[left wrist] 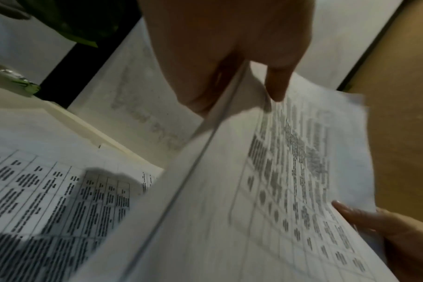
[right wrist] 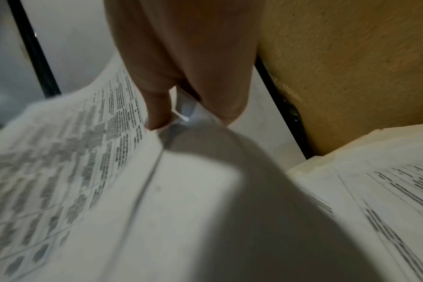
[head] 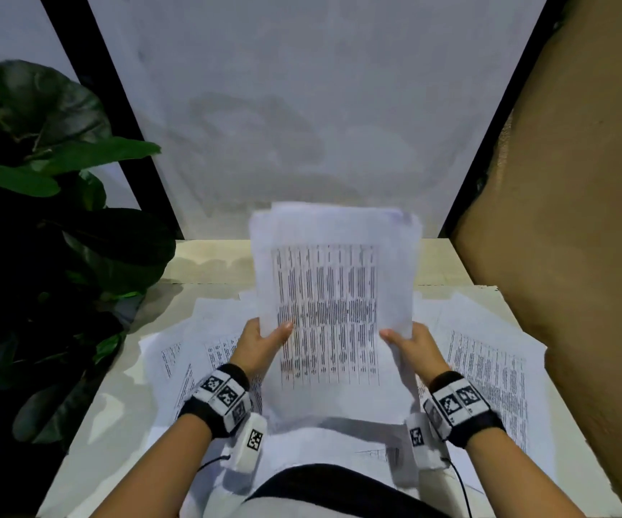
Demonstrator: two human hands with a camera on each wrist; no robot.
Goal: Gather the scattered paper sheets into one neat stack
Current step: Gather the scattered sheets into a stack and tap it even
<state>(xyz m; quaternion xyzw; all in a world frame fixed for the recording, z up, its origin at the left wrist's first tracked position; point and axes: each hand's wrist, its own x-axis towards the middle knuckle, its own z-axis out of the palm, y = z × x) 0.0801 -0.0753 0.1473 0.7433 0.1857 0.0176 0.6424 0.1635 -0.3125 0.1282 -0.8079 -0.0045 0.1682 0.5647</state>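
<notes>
Back wall (head: 302, 87): pale grey panel framed by black posts, rising behind the table.
Side wall (head: 582, 181): tan and rough-textured, along the right of the table.
Plant (head: 40, 218): broad dark green leaves crowding the left side, beside the table edge.
Table (head: 204, 256): cream top, bare only along its far strip; the rest lies under paper.
Loose sheets (head: 488, 368): printed tables, spread flat and overlapping on the table to the left and right of the arms and under them.
Held stack (head: 333, 300): a bundle of printed sheets raised off the table, tilted up toward the camera at centre; its top edges are uneven, with several sheet corners showing one behind another. The print is blurred in both wrist views.
Left hand (head: 264, 340): clamps the stack's lower left edge, thumb on the printed face and fingers behind; the left wrist view shows the paper edge running between thumb and fingers (left wrist: 205, 91).
Right hand (head: 410, 343): clamps the lower right edge the same way, thumb on front, fingers behind.
Wrist bands (head: 223, 398): black straps with black-and-white square markers on both wrists.
</notes>
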